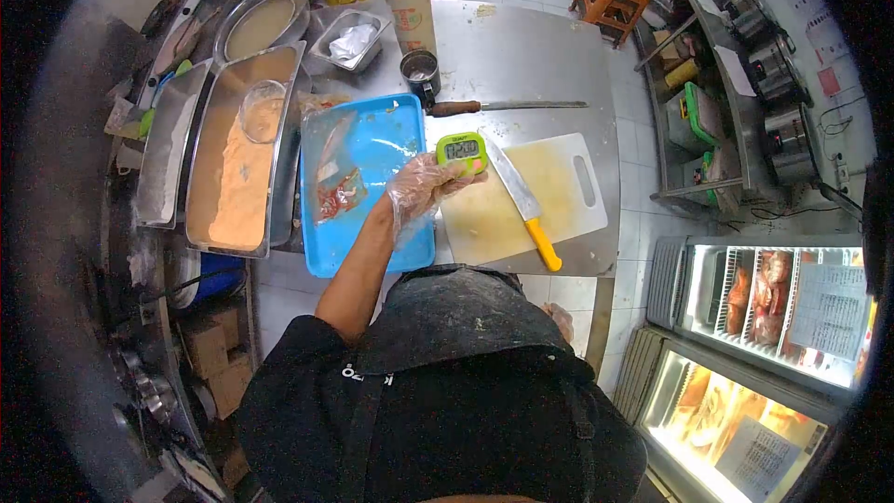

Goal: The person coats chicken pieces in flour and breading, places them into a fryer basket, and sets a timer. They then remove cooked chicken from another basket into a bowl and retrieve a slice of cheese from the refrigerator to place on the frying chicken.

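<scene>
My left hand, in a clear plastic glove, is closed around a green digital kitchen timer with its display facing up toward me. The hand is above the right edge of a blue tray. In that tray lies a clear plastic bag with reddish pieces inside. Just right of the timer, a knife with a yellow handle rests on a white cutting board. My right hand hangs low beside the apron, gloved and mostly hidden, so its fingers cannot be made out.
A sharpening steel with a wooden handle lies behind the board, near a metal cup and a tall cardboard tube. To the left stands a deep pan of orange-coloured powder with a sieve. Lit display fridges stand at right.
</scene>
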`<state>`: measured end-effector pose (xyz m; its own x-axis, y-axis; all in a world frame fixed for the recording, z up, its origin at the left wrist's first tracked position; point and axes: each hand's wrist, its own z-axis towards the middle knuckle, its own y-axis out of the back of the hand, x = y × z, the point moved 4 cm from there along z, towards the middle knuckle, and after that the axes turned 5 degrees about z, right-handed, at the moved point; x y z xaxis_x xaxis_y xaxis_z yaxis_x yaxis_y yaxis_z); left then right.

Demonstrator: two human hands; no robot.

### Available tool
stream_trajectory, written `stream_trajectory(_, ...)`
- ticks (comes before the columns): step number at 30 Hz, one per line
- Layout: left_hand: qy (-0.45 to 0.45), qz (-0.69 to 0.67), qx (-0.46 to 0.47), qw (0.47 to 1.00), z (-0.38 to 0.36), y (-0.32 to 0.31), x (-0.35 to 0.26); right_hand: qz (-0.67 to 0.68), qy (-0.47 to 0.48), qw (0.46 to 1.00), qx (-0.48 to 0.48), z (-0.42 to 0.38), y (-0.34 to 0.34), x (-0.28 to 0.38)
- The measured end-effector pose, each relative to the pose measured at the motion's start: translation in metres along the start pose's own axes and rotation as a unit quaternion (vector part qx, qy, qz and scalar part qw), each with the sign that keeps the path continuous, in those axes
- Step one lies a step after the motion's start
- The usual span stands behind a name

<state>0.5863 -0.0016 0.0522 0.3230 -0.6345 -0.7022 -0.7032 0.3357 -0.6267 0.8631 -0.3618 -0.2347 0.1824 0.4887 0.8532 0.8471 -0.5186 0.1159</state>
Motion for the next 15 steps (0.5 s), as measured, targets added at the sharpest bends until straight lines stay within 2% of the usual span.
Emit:
stream_trajectory(1,-0.006,0.003,0.001,1.0,-0.001,-0.001,-0.001,0.19,-0.038,0.98,0.033,0.003,0.001,-0.011)
stream_trajectory(2,-0.006,0.004,0.001,1.0,-0.001,-0.001,-0.001,0.191,-0.038,0.98,0.033,0.001,-0.002,-0.002)
stream_trajectory(3,-0.001,-0.006,0.001,1.0,-0.001,-0.001,-0.002,-0.029,-0.057,0.998,0.006,-0.008,-0.014,0.036)
stream_trajectory(4,0.004,-0.017,0.002,1.0,0.0,-0.002,-0.001,-0.248,-0.072,0.966,-0.021,-0.014,-0.019,0.058)
stream_trajectory(7,0.008,-0.027,0.007,1.0,0.0,-0.001,0.0,-0.18,-0.057,0.981,-0.033,-0.002,-0.009,0.03)
stream_trajectory(11,0.009,-0.005,-0.011,1.0,-0.002,-0.002,0.002,-0.225,-0.093,0.97,0.002,0.007,-0.011,0.034)
stream_trajectory(13,0.002,-0.023,-0.007,1.0,0.0,0.0,0.005,-0.297,-0.195,0.935,-0.017,0.001,-0.013,0.049)
stream_trajectory(14,0.006,-0.021,-0.009,1.0,0.0,0.001,0.007,-0.295,-0.199,0.934,-0.015,0.01,-0.008,0.02)
stream_trajectory(15,0.007,-0.017,-0.01,1.0,-0.001,0.001,0.007,-0.208,-0.198,0.957,-0.028,0.031,0.006,-0.038)
